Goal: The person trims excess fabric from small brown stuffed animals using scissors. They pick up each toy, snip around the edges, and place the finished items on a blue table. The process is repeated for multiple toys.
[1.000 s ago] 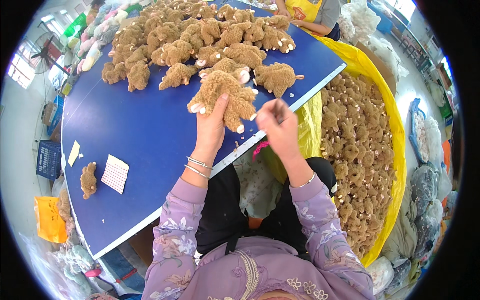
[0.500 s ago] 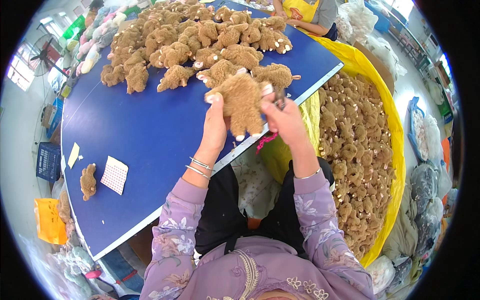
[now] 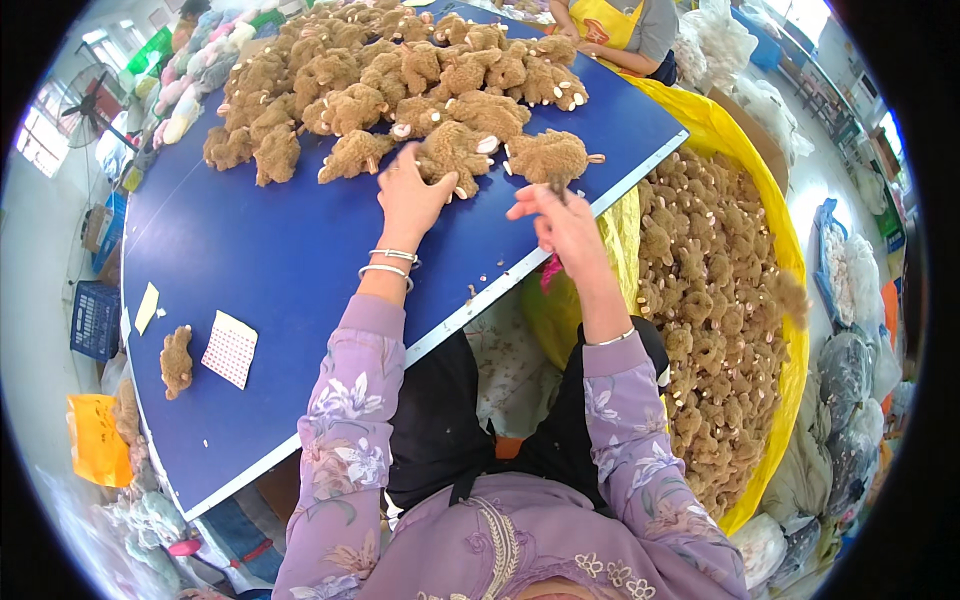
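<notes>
My left hand [image 3: 408, 200] is at the near edge of the toy pile, thumb and fingers apart, touching the side of a brown plush animal [image 3: 455, 158] with pale ears and feet. In my right hand [image 3: 570, 232] are small dark metal thread snips [image 3: 558, 188], partly hidden by the fingers. A bright pink cord [image 3: 550, 272] hangs below that hand. Just beyond the snips lies another plush animal [image 3: 547, 157]. A blurred brown plush [image 3: 792, 298] appears in mid-air by the right rim of the large yellow bag [image 3: 797, 385].
Many similar plush animals [image 3: 350, 70] are heaped across the far side of the blue table [image 3: 270, 260]. The yellow bag at right is full of them. On the left lie a single plush [image 3: 176, 362] and a dotted sheet [image 3: 229, 349]. A co-worker in a yellow apron [image 3: 605, 22] is opposite.
The plush held between my hands has left them; a blurred one now shows over the bag's right rim. My left hand has moved forward to another plush. The right keeps the snips.
</notes>
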Action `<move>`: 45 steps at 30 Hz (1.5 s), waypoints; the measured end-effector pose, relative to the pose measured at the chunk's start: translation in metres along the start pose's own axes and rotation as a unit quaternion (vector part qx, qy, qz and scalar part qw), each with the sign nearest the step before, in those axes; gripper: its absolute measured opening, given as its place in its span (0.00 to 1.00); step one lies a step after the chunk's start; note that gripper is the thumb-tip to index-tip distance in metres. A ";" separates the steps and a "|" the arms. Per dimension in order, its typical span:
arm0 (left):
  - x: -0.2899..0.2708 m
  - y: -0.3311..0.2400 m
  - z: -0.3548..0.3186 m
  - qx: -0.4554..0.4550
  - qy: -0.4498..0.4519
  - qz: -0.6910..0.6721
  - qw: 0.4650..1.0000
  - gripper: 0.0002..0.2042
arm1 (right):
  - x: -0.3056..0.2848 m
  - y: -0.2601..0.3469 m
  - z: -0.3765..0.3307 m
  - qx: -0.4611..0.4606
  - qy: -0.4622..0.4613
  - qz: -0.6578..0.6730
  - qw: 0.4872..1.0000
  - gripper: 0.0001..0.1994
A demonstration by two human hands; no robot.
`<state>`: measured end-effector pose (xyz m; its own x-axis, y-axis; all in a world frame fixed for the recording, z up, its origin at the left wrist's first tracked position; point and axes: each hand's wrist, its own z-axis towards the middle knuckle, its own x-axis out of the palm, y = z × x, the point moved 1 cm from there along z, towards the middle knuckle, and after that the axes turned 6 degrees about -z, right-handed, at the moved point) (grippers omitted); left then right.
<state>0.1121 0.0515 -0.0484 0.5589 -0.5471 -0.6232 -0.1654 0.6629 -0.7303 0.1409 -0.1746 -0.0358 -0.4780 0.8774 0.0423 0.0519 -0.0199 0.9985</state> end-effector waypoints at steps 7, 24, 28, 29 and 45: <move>-0.013 -0.018 -0.034 0.017 0.050 -0.258 0.965 0.11 | 0.021 -0.001 -0.004 -0.046 -0.064 -0.132 0.988 0.22; -0.020 -0.019 -0.079 -0.138 0.202 -0.601 0.761 0.21 | 0.026 0.003 -0.024 -0.074 0.125 -0.020 0.989 0.10; -0.029 -0.025 -0.074 -0.194 0.134 -0.650 0.723 0.15 | 0.015 0.005 -0.021 -0.057 0.011 -0.013 0.998 0.06; -0.030 -0.024 -0.073 -0.208 0.120 -0.661 0.711 0.15 | 0.017 0.006 -0.022 -0.092 -0.007 -0.031 0.995 0.05; -0.018 -0.029 -0.081 -0.174 0.113 -0.628 0.750 0.14 | 0.038 0.012 -0.034 -0.228 -0.087 -0.304 0.921 0.08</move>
<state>0.0412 0.0005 -0.0386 0.3056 -0.7267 0.6152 0.1516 -0.6007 -0.7849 0.0933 -0.1576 -0.0206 -0.1482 0.8551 -0.4968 -0.5713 0.3360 0.7488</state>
